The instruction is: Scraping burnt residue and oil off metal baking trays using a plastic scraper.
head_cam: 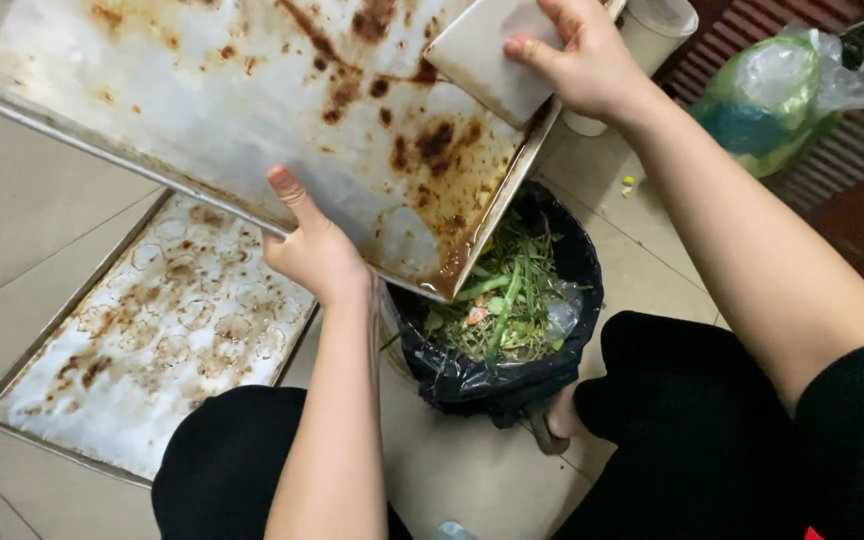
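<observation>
**Stained tray tilted over a lined bin**

A large rectangular metal baking tray (252,90), pale and blotched with brown burnt-on residue, fills the upper left of the view and is held tilted, its lower corner hanging above a bin. Beneath it, flat on the beige tiled floor (12,200), lies a second rectangular metal tray (142,340) marked with rings of brown residue; the raised tray hides its far end. To the right of that floor tray stands a round bin lined with a black plastic bag (482,380), holding green vegetable scraps (507,305); the tray's corner covers part of its opening. The person's dark-clad knees flank the bin.

At the upper right, a knotted green and clear plastic bag (782,90) rests on a dark ribbed surface, well apart from the bin, and a white cylindrical container (652,30) stands behind the tray's far edge.

The left hand (317,250) is clamped on the tray's near rim, thumb on top. The right hand (582,60) grips a flat pale rectangular scraper (482,55), pressed against the tray's surface near its right edge.
</observation>
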